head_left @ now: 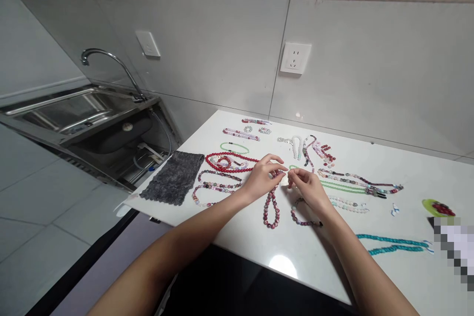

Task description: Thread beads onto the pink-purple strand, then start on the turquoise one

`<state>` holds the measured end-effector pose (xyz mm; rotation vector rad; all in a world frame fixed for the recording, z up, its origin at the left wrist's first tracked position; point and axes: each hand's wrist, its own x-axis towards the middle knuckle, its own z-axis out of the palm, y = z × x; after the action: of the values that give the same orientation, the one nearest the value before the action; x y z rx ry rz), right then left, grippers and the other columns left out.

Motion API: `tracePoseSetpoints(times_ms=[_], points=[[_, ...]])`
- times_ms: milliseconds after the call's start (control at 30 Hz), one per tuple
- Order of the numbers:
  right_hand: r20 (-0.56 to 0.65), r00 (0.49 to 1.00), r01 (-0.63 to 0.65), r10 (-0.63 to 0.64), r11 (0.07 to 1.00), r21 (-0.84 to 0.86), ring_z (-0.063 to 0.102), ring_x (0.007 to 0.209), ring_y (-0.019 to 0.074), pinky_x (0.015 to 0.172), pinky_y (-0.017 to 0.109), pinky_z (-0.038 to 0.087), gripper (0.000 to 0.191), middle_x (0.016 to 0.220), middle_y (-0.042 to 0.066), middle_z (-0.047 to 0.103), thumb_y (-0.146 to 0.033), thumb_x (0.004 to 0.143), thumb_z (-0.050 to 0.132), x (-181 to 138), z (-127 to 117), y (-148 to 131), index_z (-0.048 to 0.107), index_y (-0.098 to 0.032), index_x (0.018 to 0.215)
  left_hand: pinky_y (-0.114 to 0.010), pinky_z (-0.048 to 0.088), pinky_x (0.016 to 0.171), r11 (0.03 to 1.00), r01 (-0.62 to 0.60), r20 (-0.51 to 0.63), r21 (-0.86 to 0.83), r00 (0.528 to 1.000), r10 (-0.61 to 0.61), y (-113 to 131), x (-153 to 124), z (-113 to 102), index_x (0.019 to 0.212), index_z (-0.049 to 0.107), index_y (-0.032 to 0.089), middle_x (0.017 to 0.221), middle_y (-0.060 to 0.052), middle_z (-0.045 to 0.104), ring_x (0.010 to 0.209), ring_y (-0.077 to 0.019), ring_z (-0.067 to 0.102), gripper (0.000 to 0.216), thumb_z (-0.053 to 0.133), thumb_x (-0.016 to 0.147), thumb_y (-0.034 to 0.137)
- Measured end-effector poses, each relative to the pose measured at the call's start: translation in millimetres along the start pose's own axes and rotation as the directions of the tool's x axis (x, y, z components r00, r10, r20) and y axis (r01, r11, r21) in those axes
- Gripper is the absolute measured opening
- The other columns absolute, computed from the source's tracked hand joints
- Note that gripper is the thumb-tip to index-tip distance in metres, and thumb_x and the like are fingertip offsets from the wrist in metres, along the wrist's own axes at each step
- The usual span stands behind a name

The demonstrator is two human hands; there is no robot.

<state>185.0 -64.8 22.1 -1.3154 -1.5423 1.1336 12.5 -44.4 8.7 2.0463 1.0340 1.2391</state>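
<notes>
My left hand point(261, 178) is curved over a strand of mottled dark-red beads point(271, 215). The strand's upper end runs up between the thumb and fingers, and its lower part forms a loop towards the table's front edge. Close by on the right, my right hand point(306, 183) is closed in a pinch, its fingertips near those of the left. Whatever it pinches is too small to make out. Below the right hand a dark bead bracelet point(301, 219) lies on the white table, partly hidden by the wrist.
A grey knitted cloth point(174, 177) lies at the left, beside a red bead necklace point(237, 155). Turquoise strands point(396, 247), green strands point(342, 187) and a green dish point(439, 208) with dark-red beads are to the right. A steel sink point(66, 103) stands beyond the table's left end.
</notes>
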Motion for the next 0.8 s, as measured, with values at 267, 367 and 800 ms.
tracePoseSetpoints(times_ms=[267, 367, 800], points=[[0.002, 1.000, 0.017, -0.017, 1.000, -0.013, 0.052, 0.063, 0.0153, 0.061, 0.027, 0.040, 0.041, 0.066, 0.002, 0.056, -0.058, 0.085, 0.052, 0.3, 0.6, 0.3, 0.055, -0.019, 0.073, -0.029, 0.050, 0.079, 1.000, -0.008, -0.011, 0.016, 1.000, 0.008, -1.5, -0.1, 1.1, 0.087, 0.073, 0.020, 0.110, -0.008, 0.060, 0.084, -0.0154, 0.063, 0.015, 0.058, 0.084, 0.022], [-0.005, 0.999, 0.035, -0.035, 0.999, -0.017, 0.052, 0.064, 0.0152, 0.061, 0.027, 0.041, 0.039, 0.068, 0.002, 0.056, -0.056, 0.085, 0.052, -0.2, 0.9, 0.2, 0.055, -0.019, 0.074, -0.030, 0.049, 0.080, 1.000, -0.015, -0.018, 0.025, 1.000, 0.016, -0.5, 0.1, 1.2, 0.086, 0.072, 0.020, 0.108, -0.008, 0.062, 0.089, -0.0166, 0.062, 0.015, 0.058, 0.083, 0.021], [-0.076, 0.975, 0.190, -0.208, 0.962, -0.196, 0.057, 0.075, 0.0192, 0.069, 0.031, 0.044, 0.031, 0.085, 0.008, 0.065, -0.048, 0.088, 0.049, 1.1, 2.9, 2.4, 0.059, -0.018, 0.086, -0.024, 0.051, 0.074, 0.945, 0.230, 0.062, -0.231, 0.973, -0.221, -7.4, 3.6, 4.1, 0.081, 0.072, 0.016, 0.109, -0.009, 0.064, 0.088, -0.0140, 0.062, 0.015, 0.064, 0.081, 0.029]])
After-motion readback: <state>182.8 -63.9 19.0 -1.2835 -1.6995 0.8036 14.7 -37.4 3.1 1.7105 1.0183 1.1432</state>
